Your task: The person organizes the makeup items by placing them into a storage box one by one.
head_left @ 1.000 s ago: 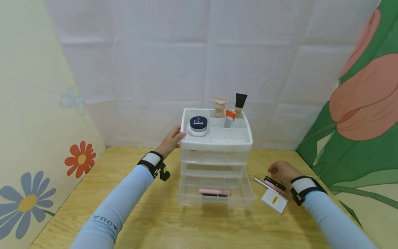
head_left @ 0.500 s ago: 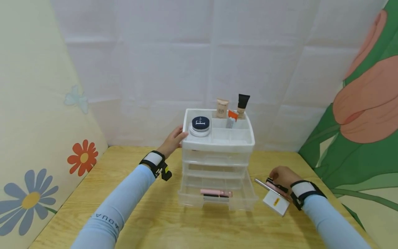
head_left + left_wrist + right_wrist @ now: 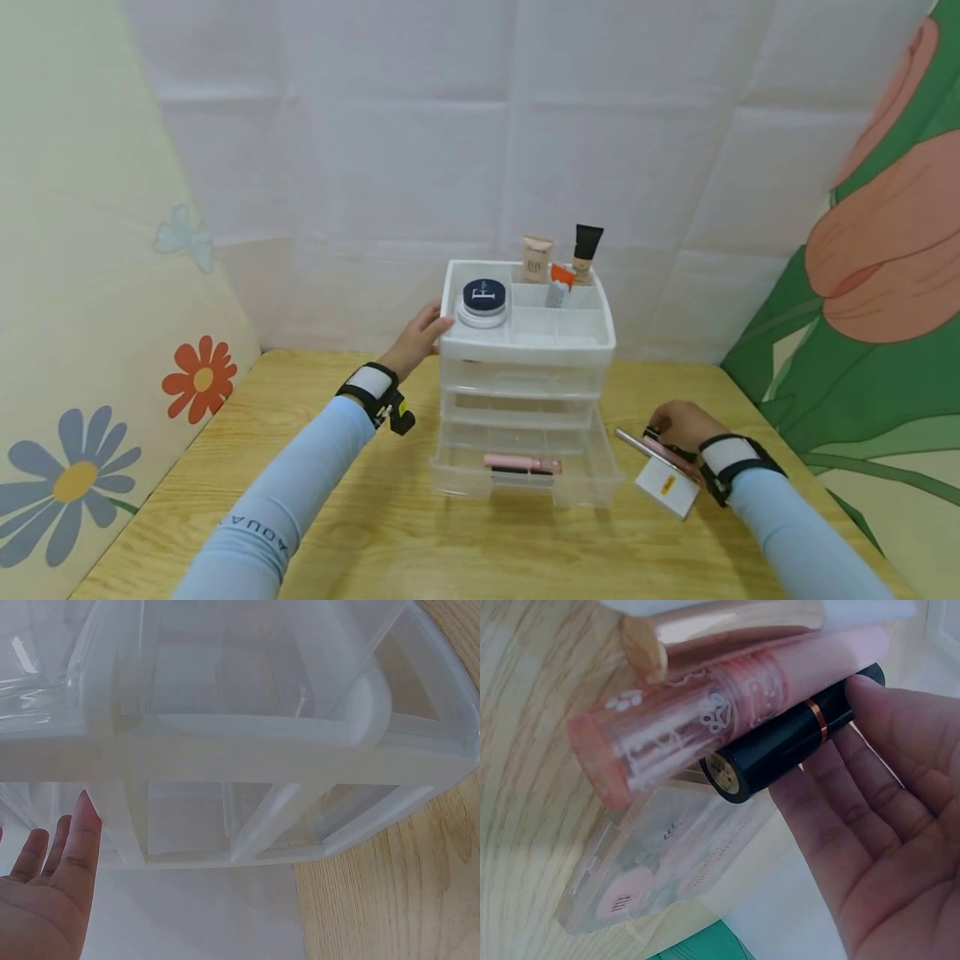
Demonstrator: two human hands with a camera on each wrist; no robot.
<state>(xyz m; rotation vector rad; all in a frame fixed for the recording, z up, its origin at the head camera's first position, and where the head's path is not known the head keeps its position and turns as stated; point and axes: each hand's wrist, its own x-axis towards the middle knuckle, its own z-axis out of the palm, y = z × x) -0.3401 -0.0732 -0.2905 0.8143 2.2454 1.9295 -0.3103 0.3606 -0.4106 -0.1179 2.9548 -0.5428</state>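
The organizer (image 3: 525, 367) stood at the back middle of the counter (image 3: 375, 533), its bottom drawer (image 3: 525, 475) pulled out with a pink tube (image 3: 520, 461) inside. The left hand (image 3: 420, 337) stayed flat against the organizer's left side, fingers (image 3: 79, 840) straight and relaxed, holding nothing, as half a second before. Right of the organizer, the right hand (image 3: 678, 423) had barely shifted; its fingers (image 3: 900, 765) touched a black lipstick (image 3: 791, 746) lying among a pink gloss tube (image 3: 705, 712), a gold tube (image 3: 720, 630) and a compact (image 3: 667, 870). No closed grip showed.
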